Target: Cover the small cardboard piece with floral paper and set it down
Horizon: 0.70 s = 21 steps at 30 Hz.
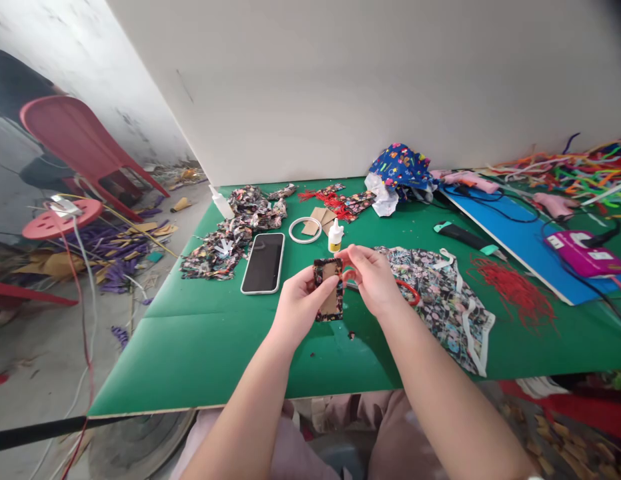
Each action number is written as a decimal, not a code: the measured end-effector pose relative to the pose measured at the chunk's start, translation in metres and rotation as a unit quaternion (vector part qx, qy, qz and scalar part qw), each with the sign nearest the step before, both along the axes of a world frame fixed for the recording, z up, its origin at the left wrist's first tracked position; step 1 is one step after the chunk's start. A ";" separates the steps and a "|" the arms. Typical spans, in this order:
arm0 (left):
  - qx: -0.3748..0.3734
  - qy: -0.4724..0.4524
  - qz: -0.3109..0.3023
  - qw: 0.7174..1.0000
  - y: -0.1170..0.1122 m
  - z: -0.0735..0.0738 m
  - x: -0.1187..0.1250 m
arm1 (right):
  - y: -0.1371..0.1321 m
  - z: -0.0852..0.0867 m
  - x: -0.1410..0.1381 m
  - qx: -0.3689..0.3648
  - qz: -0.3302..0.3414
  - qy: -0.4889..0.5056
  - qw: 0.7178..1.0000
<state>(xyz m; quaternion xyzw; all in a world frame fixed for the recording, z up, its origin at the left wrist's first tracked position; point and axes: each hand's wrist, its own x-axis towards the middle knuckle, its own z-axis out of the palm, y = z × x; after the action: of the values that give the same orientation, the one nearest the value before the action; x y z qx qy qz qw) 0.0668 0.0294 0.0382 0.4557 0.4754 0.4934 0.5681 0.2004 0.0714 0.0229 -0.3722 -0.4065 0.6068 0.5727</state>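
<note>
Currently one cardboard piece (pixel 330 307), edged with dark floral fabric, is up above the green table (pixel 205 347), pinched between the thumb and fingers of the left hand (pixel 304 295). The right hand (pixel 373 275) has its fingertips drawn together at the piece's one-o'clock corner; whether they grip it, I cannot tell. Taking that piece as the dial's centre, two white bottles stand upright: one small (pixel 335 237) at twelve, one (pixel 221 204) past the single phone (pixel 263 263) at ten. One white ring (pixel 305 242) lies at eleven, one cutter (pixel 463 237) and two pink tools (pixel 471 181) towards two, one floral cloth (pixel 433 303) at three.
</note>
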 end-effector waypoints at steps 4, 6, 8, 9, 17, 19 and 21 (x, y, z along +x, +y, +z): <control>-0.004 0.036 -0.007 0.999 -0.001 -0.003 0.000 | 0.000 0.000 -0.001 0.002 -0.006 -0.051 0.999; -0.002 0.043 -0.005 0.999 -0.001 -0.004 -0.001 | 0.000 0.000 -0.001 0.006 -0.012 -0.063 0.998; 0.001 0.042 -0.002 0.999 -0.001 -0.006 -0.001 | -0.001 0.000 -0.001 0.019 -0.025 -0.087 0.996; 0.001 0.040 -0.001 0.999 -0.001 -0.007 -0.001 | -0.001 0.000 -0.001 0.030 -0.033 -0.104 0.994; 0.019 0.027 0.060 0.998 0.005 -0.007 -0.009 | 0.001 0.002 -0.001 -0.013 -0.019 0.062 0.998; 0.033 0.068 0.094 0.993 0.007 -0.008 -0.013 | 0.002 0.004 0.001 -0.051 0.015 0.130 0.990; 0.067 0.142 0.135 0.978 0.009 -0.009 -0.016 | 0.002 0.006 0.003 -0.081 0.054 0.169 0.981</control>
<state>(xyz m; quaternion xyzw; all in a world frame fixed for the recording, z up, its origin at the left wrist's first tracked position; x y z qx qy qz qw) 0.0512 0.0380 0.0291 0.4900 0.5742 0.5267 0.3908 0.2033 0.0731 0.0284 -0.2866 -0.2727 0.7220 0.5676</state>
